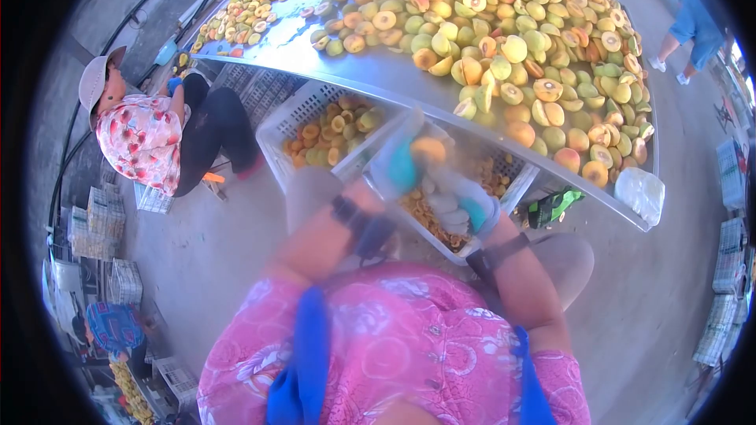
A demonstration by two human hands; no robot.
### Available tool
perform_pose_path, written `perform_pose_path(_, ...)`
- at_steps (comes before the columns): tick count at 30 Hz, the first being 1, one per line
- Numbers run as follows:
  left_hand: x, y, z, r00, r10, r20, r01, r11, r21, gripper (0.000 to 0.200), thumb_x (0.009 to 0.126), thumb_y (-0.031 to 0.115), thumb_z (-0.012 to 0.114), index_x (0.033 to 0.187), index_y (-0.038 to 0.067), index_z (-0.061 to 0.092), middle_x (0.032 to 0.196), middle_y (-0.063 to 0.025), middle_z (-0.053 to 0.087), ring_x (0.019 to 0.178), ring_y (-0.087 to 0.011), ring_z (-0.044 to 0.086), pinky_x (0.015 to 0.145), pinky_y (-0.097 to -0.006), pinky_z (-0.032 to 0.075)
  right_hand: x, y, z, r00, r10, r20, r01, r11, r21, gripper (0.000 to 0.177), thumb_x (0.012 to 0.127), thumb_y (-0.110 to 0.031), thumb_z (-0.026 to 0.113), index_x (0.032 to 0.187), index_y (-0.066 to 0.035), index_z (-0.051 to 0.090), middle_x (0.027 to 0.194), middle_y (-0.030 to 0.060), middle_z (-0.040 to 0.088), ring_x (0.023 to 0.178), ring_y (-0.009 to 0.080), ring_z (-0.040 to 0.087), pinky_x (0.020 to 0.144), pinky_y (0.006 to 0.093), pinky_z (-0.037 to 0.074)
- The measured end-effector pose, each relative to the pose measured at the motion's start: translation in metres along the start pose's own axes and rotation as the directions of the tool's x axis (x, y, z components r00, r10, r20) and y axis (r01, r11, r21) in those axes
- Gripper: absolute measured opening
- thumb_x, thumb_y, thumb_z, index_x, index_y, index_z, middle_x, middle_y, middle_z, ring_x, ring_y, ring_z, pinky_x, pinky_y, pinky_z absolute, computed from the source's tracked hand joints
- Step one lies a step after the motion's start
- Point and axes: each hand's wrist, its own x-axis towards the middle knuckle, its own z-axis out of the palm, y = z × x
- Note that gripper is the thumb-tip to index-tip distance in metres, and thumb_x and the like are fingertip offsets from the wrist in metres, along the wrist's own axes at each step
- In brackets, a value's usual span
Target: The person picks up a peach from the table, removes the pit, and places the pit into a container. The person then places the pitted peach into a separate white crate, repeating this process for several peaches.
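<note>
Left hand [399, 164] and right hand [461, 203], both gloved: partly curled, above crate [516, 195] of scraps. Fruit [429, 150]: between the hands; blur obscures the grip, so which hand grasps it cannot be told. Second crate [276, 138]: alongside, holding fruit halves. Metal table [386, 83]: beyond, heaped with halves. Concrete floor [228, 267]; seated co-worker [142, 138] at left.

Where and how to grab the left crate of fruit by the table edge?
Likely by the top rim of the left crate, from the side away from the table. The table edge crowds its far end, the neighbouring crate its right; fruit halves sit inside.
</note>
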Motion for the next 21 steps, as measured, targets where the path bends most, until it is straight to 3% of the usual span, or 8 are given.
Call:
perform_pose_path(1, 0.003, 0.000, -0.004, 0.998, -0.046, 0.031, 0.045, 0.998, 0.037, 0.050, 0.100, 0.048, 0.047, 0.099, 0.001, 0.064, 0.089, -0.0096, 0.067, 0.077, -0.0157, 0.064, 0.067, -0.0261, 0.052, 0.001, 0.001, 0.002, 1.000, -0.002, -0.005, 0.002, 1.000, 0.002, 0.035, 0.099, -0.049, 0.048, 0.098, -0.015, 0.055, 0.062, -0.0099, 0.036, 0.044, 0.0014, 0.031, 0.038, 0.0180, 0.023)
perform_pose_path(3, 0.009, -0.002, -0.009, 0.994, -0.097, 0.054, 0.093, 0.993, 0.071, 0.050, 0.099, 0.052, 0.047, 0.101, 0.005, 0.063, 0.091, -0.0081, 0.069, 0.077, -0.0154, 0.065, 0.068, -0.0260, 0.053, 0.005, 0.004, 0.011, 0.929, -0.155, -0.338, 0.025, 0.933, -0.358, 0.035, 0.099, -0.049, 0.049, 0.098, -0.015, 0.056, 0.061, -0.0098, 0.038, 0.045, 0.0011, 0.032, 0.039, 0.0173, 0.023)
perform_pose_path(5, 0.013, -0.002, -0.009, 0.998, -0.052, 0.026, 0.035, 0.897, 0.442, 0.051, 0.098, 0.052, 0.050, 0.100, 0.003, 0.064, 0.087, -0.0078, 0.069, 0.075, -0.0150, 0.065, 0.066, -0.0262, 0.052, 0.002, 0.005, 0.023, 0.924, -0.145, -0.354, 0.018, 0.941, -0.339, 0.035, 0.099, -0.049, 0.049, 0.099, -0.014, 0.057, 0.061, -0.0096, 0.040, 0.045, 0.0012, 0.034, 0.040, 0.0172, 0.023)
perform_pose_path(7, 0.010, -0.001, -0.010, 0.997, -0.074, 0.032, 0.054, 0.906, 0.420, 0.053, 0.098, 0.053, 0.049, 0.099, 0.003, 0.064, 0.086, -0.0074, 0.068, 0.074, -0.0147, 0.065, 0.066, -0.0259, 0.051, 0.003, 0.006, 0.022, 0.918, -0.145, -0.370, 0.018, 0.946, -0.325, 0.035, 0.099, -0.049, 0.050, 0.100, -0.014, 0.058, 0.061, -0.0094, 0.042, 0.046, 0.0013, 0.035, 0.040, 0.0171, 0.023)
perform_pose_path(9, 0.009, -0.004, -0.014, 0.994, -0.101, 0.042, 0.077, 0.914, 0.399, 0.055, 0.098, 0.055, 0.048, 0.098, 0.003, 0.065, 0.084, -0.0069, 0.068, 0.073, -0.0145, 0.065, 0.065, -0.0255, 0.051, 0.007, 0.010, 0.007, 0.987, -0.014, -0.159, -0.003, 0.995, -0.103, 0.035, 0.103, -0.048, 0.039, 0.098, -0.015, 0.049, 0.054, -0.0077, 0.027, 0.033, 0.0039, 0.022, 0.029, 0.0228, 0.013)
perform_pose_path(15, -0.001, 0.002, -0.018, 0.994, -0.105, 0.023, 0.094, 0.952, 0.291, 0.063, 0.098, 0.061, 0.041, 0.094, 0.003, 0.065, 0.082, -0.0062, 0.068, 0.073, -0.0150, 0.065, 0.064, -0.0246, 0.051, 0.014, 0.011, 0.000, 0.999, 0.054, -0.005, -0.053, 0.989, 0.137, 0.034, 0.105, -0.045, 0.033, 0.097, -0.015, 0.048, 0.053, -0.0076, 0.025, 0.031, 0.0041, 0.021, 0.027, 0.0218, 0.013)
perform_pose_path(18, -0.005, 0.004, -0.006, 1.000, -0.022, -0.002, 0.021, 0.963, 0.268, 0.061, 0.099, 0.059, 0.039, 0.097, 0.003, 0.064, 0.083, -0.0076, 0.068, 0.072, -0.0172, 0.065, 0.065, -0.0258, 0.053, 0.018, 0.013, -0.009, 0.994, 0.037, 0.106, -0.056, 0.981, 0.186, 0.038, 0.100, -0.051, 0.046, 0.098, -0.014, 0.054, 0.056, -0.0109, 0.027, 0.035, 0.0017, 0.021, 0.031, 0.0208, 0.012)
perform_pose_path(21, -0.004, 0.001, 0.000, 0.982, -0.113, -0.153, 0.114, 0.994, -0.001, 0.058, 0.100, 0.057, 0.038, 0.101, 0.004, 0.062, 0.086, -0.0085, 0.068, 0.074, -0.0184, 0.066, 0.066, -0.0272, 0.055, 0.018, 0.011, -0.011, 0.980, 0.021, 0.200, -0.076, 0.959, 0.272, 0.039, 0.100, -0.051, 0.046, 0.097, -0.014, 0.054, 0.056, -0.0105, 0.026, 0.035, 0.0016, 0.021, 0.031, 0.0207, 0.012)
